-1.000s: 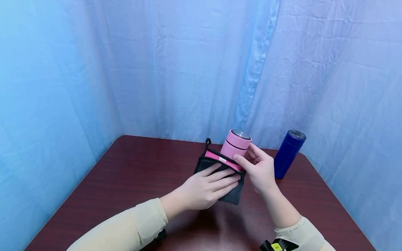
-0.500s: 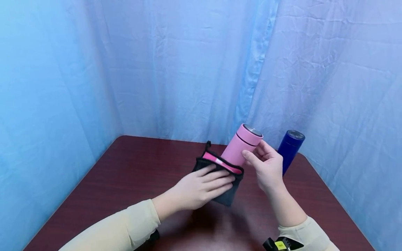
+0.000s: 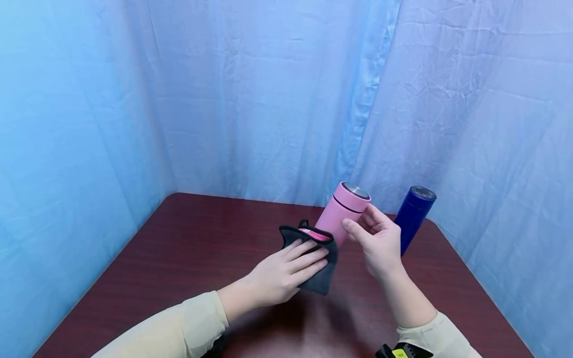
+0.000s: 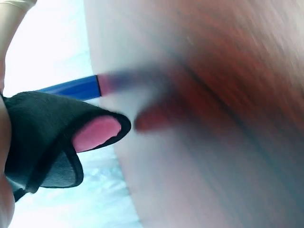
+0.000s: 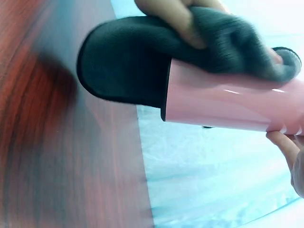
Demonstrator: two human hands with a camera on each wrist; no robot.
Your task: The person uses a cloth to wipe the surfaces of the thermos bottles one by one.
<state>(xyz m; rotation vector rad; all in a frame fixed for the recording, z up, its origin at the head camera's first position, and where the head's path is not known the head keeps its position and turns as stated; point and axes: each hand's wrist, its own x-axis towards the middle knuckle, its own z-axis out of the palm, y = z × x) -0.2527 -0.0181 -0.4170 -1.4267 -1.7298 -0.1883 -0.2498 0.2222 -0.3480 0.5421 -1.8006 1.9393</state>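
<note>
My left hand (image 3: 279,276) grips a dark grey fabric pouch (image 3: 319,279) with black trim, its fingers spread across the front. Bright pink lining shows at the mouth. Just right of the pouch, a pink thermos (image 3: 335,216) with a steel-topped lid leans to the right. My right hand (image 3: 381,243) holds it from its right side, between thumb and fingers. Seen by the right wrist camera, the thermos (image 5: 218,102) lies alongside the crumpled pouch (image 5: 128,61), its dark-edged base in plain sight. In the left wrist view, a pink patch shows between the trimmed edges of the pouch (image 4: 42,123).
A dark blue thermos (image 3: 414,214) stands behind my right hand at the table's right side. The red-brown table (image 3: 215,238) ends at light blue curtains (image 3: 268,99) behind and on both sides. Shadows and reflections fall below the pouch.
The pink thermos has risen and shifted right, out of the pouch, then dipped slightly. The pouch has moved left and its mouth has narrowed. The blue thermos stays in place.
</note>
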